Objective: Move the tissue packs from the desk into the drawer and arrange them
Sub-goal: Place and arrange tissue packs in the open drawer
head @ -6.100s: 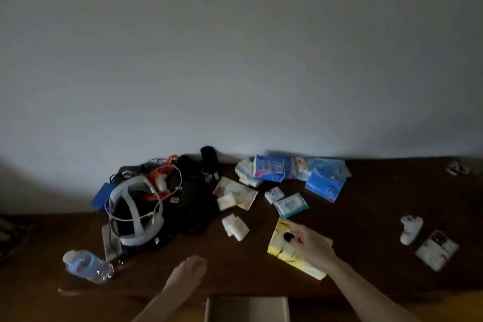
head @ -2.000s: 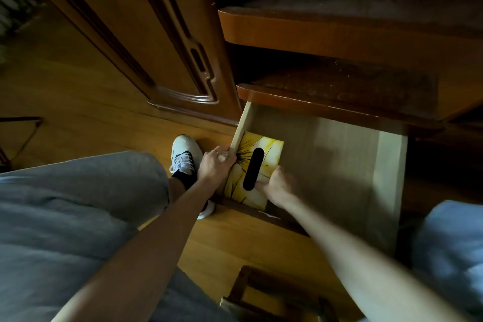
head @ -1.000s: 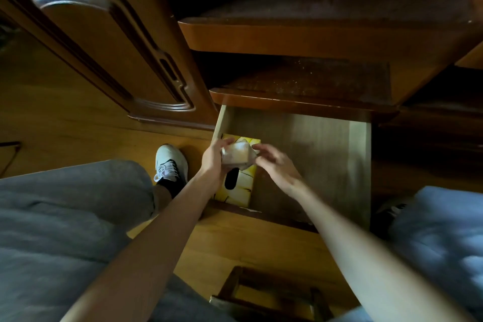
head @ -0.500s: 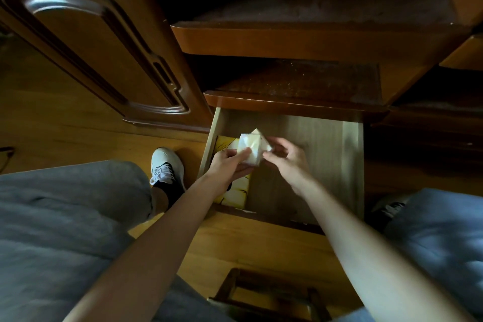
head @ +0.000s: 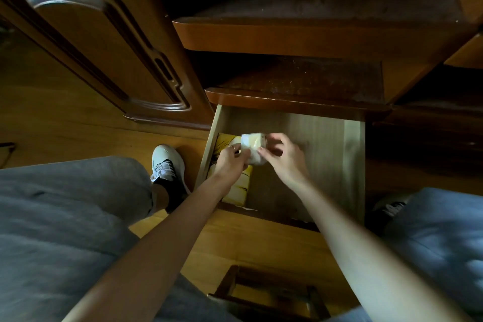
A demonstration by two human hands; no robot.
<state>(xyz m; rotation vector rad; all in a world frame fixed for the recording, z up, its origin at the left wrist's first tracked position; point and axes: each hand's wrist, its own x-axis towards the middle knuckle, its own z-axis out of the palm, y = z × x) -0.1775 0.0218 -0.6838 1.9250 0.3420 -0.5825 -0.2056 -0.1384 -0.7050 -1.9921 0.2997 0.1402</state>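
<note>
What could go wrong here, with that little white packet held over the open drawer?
Both hands, left hand and right hand, pinch the small white tissue pack by fingertips above the drawer, so it might slip and land askew. Set down carelessly, it may end on top of the yellow tissue pack by the left wall instead of beside it. The dim light could make neat alignment harder.

Dim, warm light (edges bowed, hands blurred).
</note>
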